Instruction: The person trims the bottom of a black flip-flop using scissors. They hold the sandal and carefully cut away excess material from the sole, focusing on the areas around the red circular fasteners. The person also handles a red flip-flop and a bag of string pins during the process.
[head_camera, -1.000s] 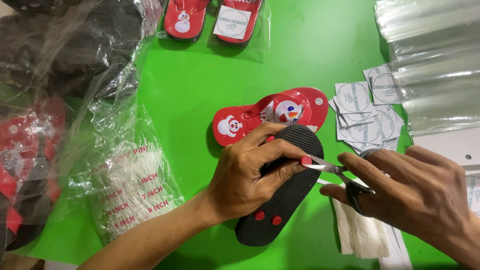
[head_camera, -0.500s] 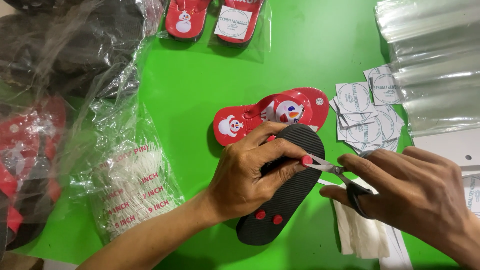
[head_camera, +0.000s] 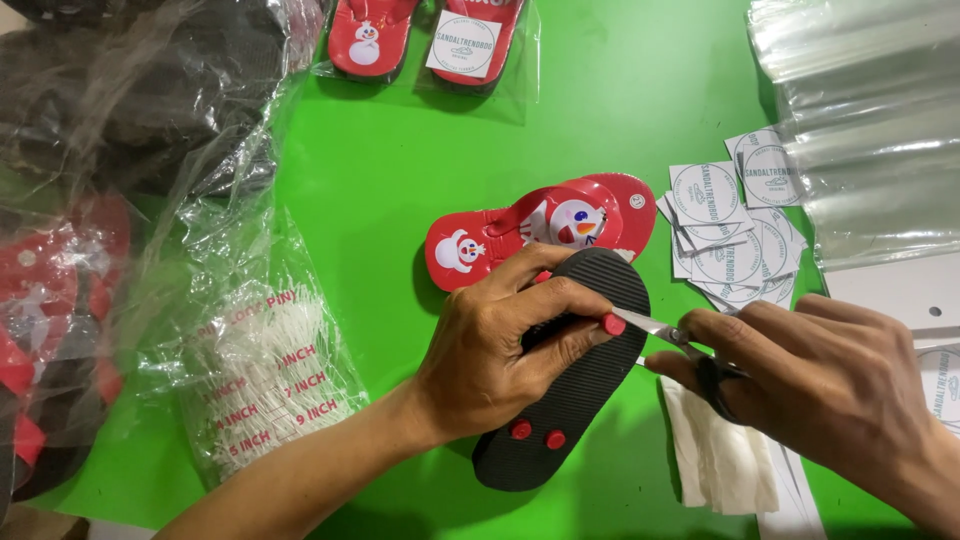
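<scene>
My left hand (head_camera: 505, 350) presses on an upturned black-soled flip-flop (head_camera: 575, 400), fingers curled over its ribbed sole near a red strap plug (head_camera: 613, 324). Two more red plugs (head_camera: 535, 434) show near the heel. My right hand (head_camera: 830, 385) holds small scissors (head_camera: 665, 331) whose blades point at the plug by my left fingertips. A red flip-flop (head_camera: 540, 230) with a snowman print lies face up just behind the black sole.
A pile of square printed cards with round marks (head_camera: 725, 225) lies at right, beside clear plastic bags (head_camera: 860, 120). A bagged sandal pair (head_camera: 425, 35) lies at the top. A bag of white tag pins (head_camera: 265, 375) and bagged sandals (head_camera: 60, 290) sit left. White paper (head_camera: 720, 460) lies under my right hand.
</scene>
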